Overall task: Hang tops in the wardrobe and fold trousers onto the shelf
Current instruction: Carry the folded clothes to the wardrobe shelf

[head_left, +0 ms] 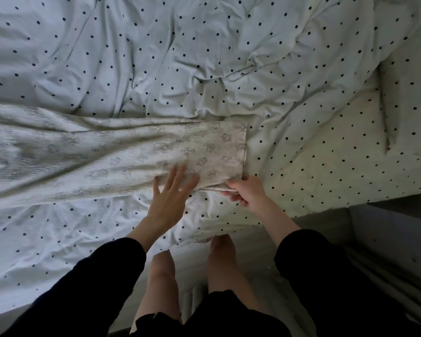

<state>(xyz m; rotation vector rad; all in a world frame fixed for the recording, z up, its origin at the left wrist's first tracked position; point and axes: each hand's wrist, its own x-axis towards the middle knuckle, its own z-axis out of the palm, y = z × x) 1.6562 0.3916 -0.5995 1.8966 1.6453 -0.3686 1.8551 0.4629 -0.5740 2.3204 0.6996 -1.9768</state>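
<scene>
Trousers (112,154): pale grey fabric printed with small outlined figures and crosses. They lie flat across the bed (326,181), running from the left edge of the view to a hem end just right of the bed's middle. The fabric is creased, and its left portion is blurred.

Bed covering: a white duvet (204,57) with dark dots, rumpled, lies under the trousers and extends to the far edge. The near edge of the bed runs beside the person's legs (219,259). The right-hand part of the bed shows a flatter dotted surface with a ridge along it.

Left hand (170,193): fingers straight and spread, palm down. The fingertips rest on the near edge of the trousers, short of the hem end. The hand holds nothing.

Right hand (246,190): fingers and thumb curled round the near corner of the hem end. The thumb lies on top of the fabric and the fingers go beneath it. The corner is lifted slightly off the duvet at this point.

Relation of hands: both are at the near edge of the trousers, the left hand just beside the right, apart from it. Both forearms emerge from dark sleeves (102,276).

No container is in view.
</scene>
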